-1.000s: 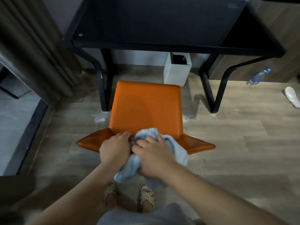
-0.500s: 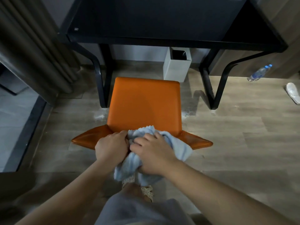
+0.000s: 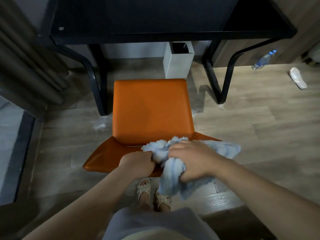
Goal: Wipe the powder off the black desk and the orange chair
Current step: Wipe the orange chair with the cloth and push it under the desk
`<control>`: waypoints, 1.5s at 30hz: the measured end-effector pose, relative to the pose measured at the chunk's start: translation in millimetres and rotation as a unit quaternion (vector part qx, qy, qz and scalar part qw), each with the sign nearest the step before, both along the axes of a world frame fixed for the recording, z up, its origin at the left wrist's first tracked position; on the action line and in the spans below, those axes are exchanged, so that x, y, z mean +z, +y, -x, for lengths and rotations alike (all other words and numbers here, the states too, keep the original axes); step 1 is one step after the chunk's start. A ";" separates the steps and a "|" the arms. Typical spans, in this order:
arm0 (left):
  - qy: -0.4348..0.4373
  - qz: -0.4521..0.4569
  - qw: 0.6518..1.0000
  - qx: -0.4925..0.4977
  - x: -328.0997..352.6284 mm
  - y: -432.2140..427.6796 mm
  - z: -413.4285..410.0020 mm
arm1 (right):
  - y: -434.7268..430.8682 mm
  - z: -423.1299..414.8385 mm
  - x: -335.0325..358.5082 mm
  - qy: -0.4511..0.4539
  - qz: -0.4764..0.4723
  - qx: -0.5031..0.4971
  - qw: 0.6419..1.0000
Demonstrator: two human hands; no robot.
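Note:
The orange chair point(image 3: 152, 110) stands in front of me, its seat facing the black desk point(image 3: 138, 16) at the top of the view. A light blue towel point(image 3: 173, 168) is bunched over the right part of the chair's backrest top. My right hand point(image 3: 192, 160) grips the towel from above, fingers curled into the cloth. My left hand point(image 3: 136, 161) is curled at the backrest's top edge, touching the towel's left end; whether it holds towel or chair is hidden. White powder point(image 3: 102, 125) lies on the floor beside the chair's left side.
A white bin point(image 3: 178, 63) stands under the desk behind the chair. A water bottle point(image 3: 263, 59) and a white slipper point(image 3: 297, 77) lie on the wooden floor at right. Curtains point(image 3: 26, 54) hang at left. My sandalled feet point(image 3: 154, 193) are right behind the chair.
Both hands and the towel have shifted to the right along the backrest top, uncovering its left wing. The towel now hangs further right and lower.

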State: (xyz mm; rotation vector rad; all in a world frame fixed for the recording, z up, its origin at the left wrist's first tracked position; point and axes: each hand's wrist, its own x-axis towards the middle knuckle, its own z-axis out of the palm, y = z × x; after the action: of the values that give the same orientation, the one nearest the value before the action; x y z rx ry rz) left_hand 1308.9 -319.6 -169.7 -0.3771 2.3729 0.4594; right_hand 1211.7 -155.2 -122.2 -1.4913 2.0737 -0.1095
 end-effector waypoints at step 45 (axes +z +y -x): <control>-0.245 -0.050 0.964 0.092 -140.2 60.6 129.0 | 42.7 185.5 -235.0 -0.162 -0.226 -0.526 0.804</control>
State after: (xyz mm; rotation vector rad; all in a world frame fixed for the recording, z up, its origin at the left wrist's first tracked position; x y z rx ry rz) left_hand 1179.9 -259.0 -309.9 -0.5926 1.8365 0.5011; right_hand 1026.3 -112.6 -357.3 0.0779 2.1654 -0.2446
